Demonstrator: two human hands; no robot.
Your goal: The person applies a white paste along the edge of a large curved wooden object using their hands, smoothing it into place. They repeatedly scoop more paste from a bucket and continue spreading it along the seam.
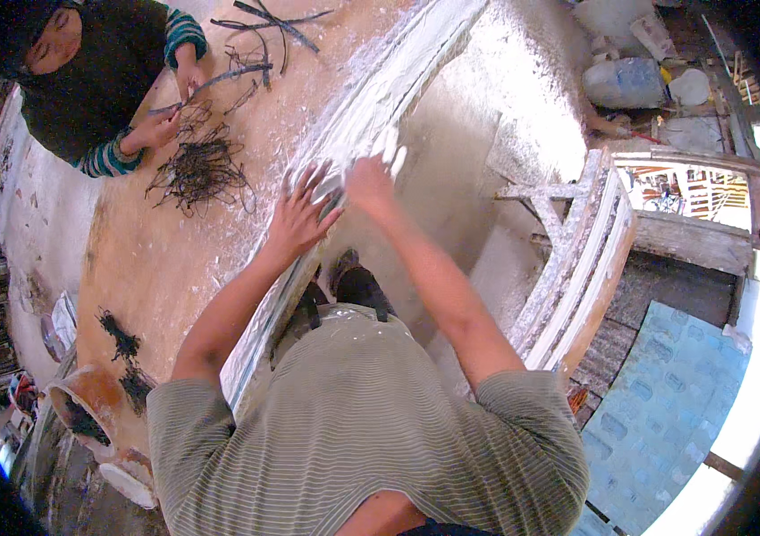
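Note:
A long, narrow strip coated in white paste (357, 98) runs diagonally along the right edge of the brown tabletop, from the far end down beside my body. My left hand (298, 219) lies over the strip with its fingers spread, their tips smeared white. Just to its right, my right hand (369, 186) is at the strip's right edge. Its fingers are whitened and blur into the paste, so whether they hold anything is unclear. A small greyish patch (331, 189) shows between my hands; its kind is unclear.
Across the brown table (156, 295), another person's hands (161, 129) handle dark strips beside a tangled dark bundle (204, 170). An orange-brown pot (85, 402) lies at lower left. A white-splashed wooden frame (567, 241) stands right, near a blue sheet (666, 402) and a pale-blue container (625, 83).

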